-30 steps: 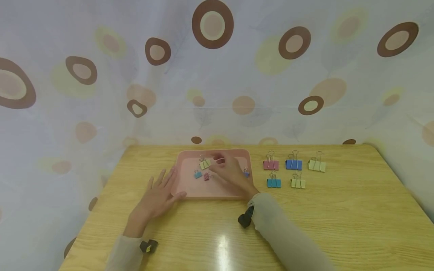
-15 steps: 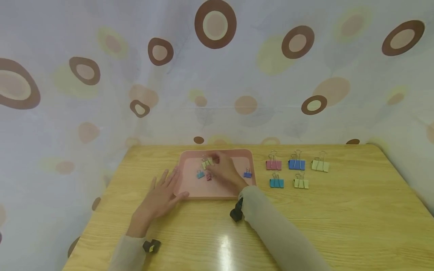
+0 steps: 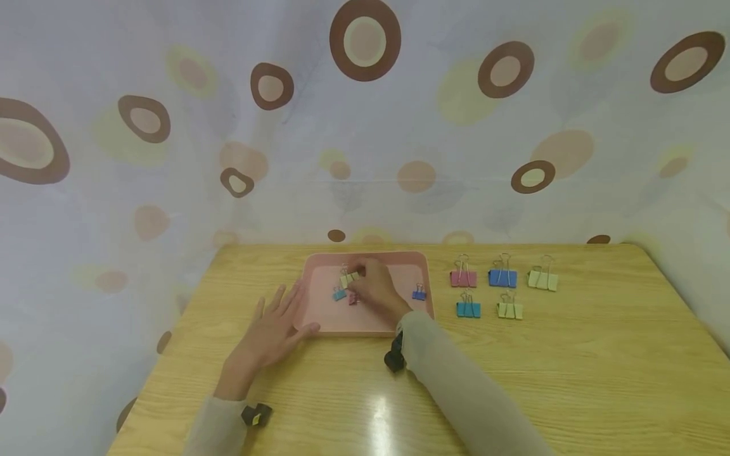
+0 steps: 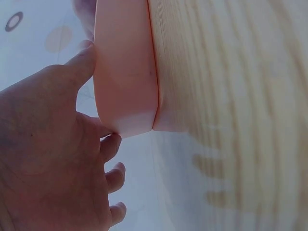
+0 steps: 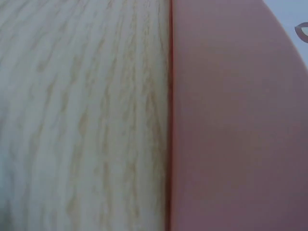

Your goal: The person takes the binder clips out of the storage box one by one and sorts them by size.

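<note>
Your right hand (image 3: 373,288) is inside the pink tray (image 3: 365,324), over the left part of it. Its fingers bend down onto a yellow clip (image 3: 348,278) near the far side of the tray. You cannot tell if the fingers are pinching the clip or only touching it, because the hand hides that spot. Just near of the yellow clip lie a small light blue clip (image 3: 339,294) and a small pink clip (image 3: 353,297), right by your fingers. A small dark blue clip (image 3: 419,294) lies alone at the right side of the tray, well apart from your hand.

Your left hand (image 3: 268,332) lies flat on the table (image 3: 570,367) with its fingers straight and spread. It holds nothing. In the left wrist view, its thumb (image 4: 82,62) presses on the left wall of the tray (image 4: 125,72) at the near corner.

The tray sits on the far middle part of the wooden table. The right wrist view shows only the tray's edge (image 5: 240,120) lying on the wood.

To the right of the tray, five bigger clips stand in two rows. The far row has a pink one (image 3: 463,277), a blue one (image 3: 502,277) and a pale yellow one (image 3: 543,280). The near row has a teal one (image 3: 468,308) and a yellow one (image 3: 509,310).

A curtain with brown rings (image 3: 365,40) hangs behind the table.
</note>
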### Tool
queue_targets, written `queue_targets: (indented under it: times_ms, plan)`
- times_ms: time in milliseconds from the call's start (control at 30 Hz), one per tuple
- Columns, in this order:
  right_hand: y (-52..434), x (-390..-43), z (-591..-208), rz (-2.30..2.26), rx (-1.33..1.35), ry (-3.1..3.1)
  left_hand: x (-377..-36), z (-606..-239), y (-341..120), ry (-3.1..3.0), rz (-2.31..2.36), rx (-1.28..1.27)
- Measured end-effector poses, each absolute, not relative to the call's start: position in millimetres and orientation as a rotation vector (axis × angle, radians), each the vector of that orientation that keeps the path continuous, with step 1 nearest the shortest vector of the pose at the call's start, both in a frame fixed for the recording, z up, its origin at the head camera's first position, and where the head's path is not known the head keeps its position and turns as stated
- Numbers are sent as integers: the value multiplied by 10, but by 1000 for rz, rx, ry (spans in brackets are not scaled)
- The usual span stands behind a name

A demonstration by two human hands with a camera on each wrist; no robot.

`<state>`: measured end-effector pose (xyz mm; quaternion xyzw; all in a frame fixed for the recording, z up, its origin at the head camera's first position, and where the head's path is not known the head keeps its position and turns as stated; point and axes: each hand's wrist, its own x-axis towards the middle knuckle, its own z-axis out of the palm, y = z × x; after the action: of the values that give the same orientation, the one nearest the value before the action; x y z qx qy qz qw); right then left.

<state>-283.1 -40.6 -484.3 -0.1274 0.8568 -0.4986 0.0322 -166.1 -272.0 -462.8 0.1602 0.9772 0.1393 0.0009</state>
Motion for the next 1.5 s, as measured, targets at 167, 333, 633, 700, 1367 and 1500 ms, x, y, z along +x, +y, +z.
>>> queue_targets:
  times_ms: [167,333,633,700,1367,1500]
  plan:
    - [-392,-2826,-4845,-1549,-401,2652,-1651,-4623,-2708,3068,450,508]
    - [-356,-2815,-4851,-1571,-403,2624,-1654,-4631,-2705,3068,445,511]
    - [-138,-2678,-4760,-1685,-393,2456,-1647,-4661,-2708,3058,432,503]
    - [-60,-2638,-4722,-1680,-422,2453,-1649,-4676,-2707,3056,429,500]
    - [393,-2439,-4461,-1750,-739,2443,-1645,-4622,-2722,3061,448,500]
    - [448,-2342,-4428,-1723,-658,2475,-1658,-4645,-2716,3057,436,501]
